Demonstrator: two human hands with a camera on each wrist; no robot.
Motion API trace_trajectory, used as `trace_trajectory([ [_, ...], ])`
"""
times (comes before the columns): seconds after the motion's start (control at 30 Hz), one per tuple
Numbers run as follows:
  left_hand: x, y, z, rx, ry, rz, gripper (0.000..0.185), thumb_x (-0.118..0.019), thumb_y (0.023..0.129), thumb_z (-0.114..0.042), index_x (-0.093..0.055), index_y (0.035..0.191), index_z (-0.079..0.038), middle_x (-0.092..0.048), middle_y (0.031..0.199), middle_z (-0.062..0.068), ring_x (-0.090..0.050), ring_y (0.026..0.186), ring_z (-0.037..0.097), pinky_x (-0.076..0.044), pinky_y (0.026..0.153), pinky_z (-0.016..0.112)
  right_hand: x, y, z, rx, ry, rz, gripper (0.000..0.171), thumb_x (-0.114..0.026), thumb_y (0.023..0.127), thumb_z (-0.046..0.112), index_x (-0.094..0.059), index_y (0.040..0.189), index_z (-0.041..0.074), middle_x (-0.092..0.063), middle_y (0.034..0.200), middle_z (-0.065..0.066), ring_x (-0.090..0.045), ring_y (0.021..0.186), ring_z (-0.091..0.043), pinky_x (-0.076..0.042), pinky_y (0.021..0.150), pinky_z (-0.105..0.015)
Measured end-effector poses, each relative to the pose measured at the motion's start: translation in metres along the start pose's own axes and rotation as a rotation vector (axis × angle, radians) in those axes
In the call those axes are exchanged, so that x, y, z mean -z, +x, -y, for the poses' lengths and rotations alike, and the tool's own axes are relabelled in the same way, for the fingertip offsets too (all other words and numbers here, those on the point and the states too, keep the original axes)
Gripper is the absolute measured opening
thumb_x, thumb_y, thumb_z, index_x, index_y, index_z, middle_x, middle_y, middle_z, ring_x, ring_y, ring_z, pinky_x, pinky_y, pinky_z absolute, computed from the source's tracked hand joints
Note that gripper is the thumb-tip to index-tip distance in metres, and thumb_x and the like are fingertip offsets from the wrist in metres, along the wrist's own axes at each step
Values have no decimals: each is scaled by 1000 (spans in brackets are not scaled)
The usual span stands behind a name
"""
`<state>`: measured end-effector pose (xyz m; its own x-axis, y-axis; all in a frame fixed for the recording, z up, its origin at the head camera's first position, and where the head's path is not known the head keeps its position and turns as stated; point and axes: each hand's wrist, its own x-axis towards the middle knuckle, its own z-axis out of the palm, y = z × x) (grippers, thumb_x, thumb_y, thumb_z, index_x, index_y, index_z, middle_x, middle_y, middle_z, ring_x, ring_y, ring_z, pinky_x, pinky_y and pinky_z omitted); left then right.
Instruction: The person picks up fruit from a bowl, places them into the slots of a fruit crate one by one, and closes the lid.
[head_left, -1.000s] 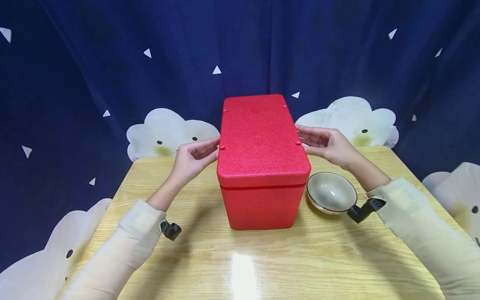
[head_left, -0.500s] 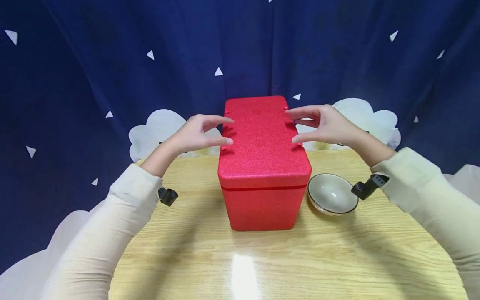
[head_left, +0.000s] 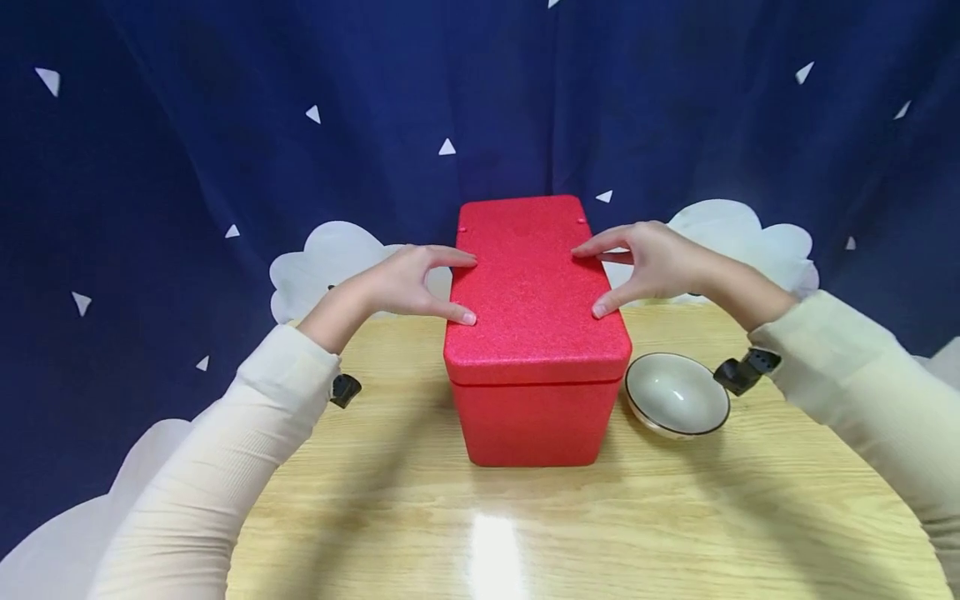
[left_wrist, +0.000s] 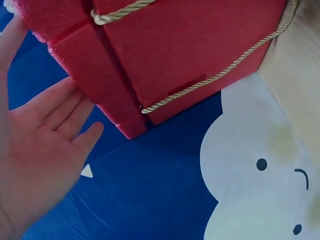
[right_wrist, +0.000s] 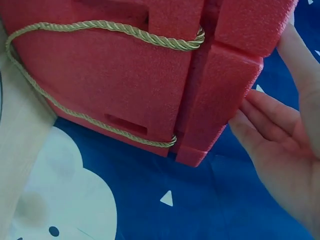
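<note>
A red foam box with a lid on it stands upright on the wooden table. My left hand touches the lid's left part, thumb and fingertips spread on its top. On the opposite side, my right hand rests its thumb and fingertips on the lid the same way. Neither hand curls round anything. Gold twisted ropes run along the box's left side in the left wrist view, and a similar gold rope loops over its right side in the right wrist view.
A cream bowl with a dark rim stands right beside the box, below my right forearm. The wooden table extends toward me. Behind it hangs a dark blue curtain with white clouds and triangles.
Both hands rose from the lid's side edges, moved inward over the top, then came down onto it. The dark seam under the lid looks thinner. The bowl has stayed in place.
</note>
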<state>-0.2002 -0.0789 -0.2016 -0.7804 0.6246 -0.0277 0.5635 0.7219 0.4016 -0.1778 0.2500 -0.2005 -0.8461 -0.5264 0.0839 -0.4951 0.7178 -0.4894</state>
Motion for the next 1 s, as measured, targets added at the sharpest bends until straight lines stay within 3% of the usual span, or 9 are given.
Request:
trace_trajectory([
  [0.23, 4, -5, -2, -56, 86, -13, 81, -80, 71, -44, -50, 140, -11, -48, 147, 6, -41, 140, 25, -34, 118, 42, -2, 0, 0, 47, -38, -16, 71, -88, 65, 29, -62, 126, 5, -62, 129, -14, -56, 124, -31, -48, 103, -46],
  [0.43, 9, -4, -8, -61, 129, -8, 81, -80, 71, -44, -52, 138, -10, -52, 144, 7, -46, 136, 25, -39, 114, 42, -4, -1, -5, 105, -31, -34, 68, -88, 67, 23, -61, 126, 2, -63, 128, -15, -57, 122, -31, -47, 104, -45],
  [0.77, 14, -1, -11, 31, 119, 47, 83, -81, 68, -47, -51, 139, -16, -53, 141, 6, -49, 130, 25, -46, 106, 42, 1, 2, 1, 55, -87, 2, 69, -87, 66, 32, -63, 126, 8, -64, 127, -14, -58, 122, -32, -52, 99, -47],
  [1.0, 13, -2, -4, 55, 39, 38, 85, -80, 69, -46, -46, 142, -20, -46, 148, 2, -39, 140, 23, -38, 115, 45, 5, 6, 4, 49, -100, 3, 69, -88, 66, 33, -64, 126, 8, -64, 128, -14, -58, 122, -32, -51, 99, -46],
])
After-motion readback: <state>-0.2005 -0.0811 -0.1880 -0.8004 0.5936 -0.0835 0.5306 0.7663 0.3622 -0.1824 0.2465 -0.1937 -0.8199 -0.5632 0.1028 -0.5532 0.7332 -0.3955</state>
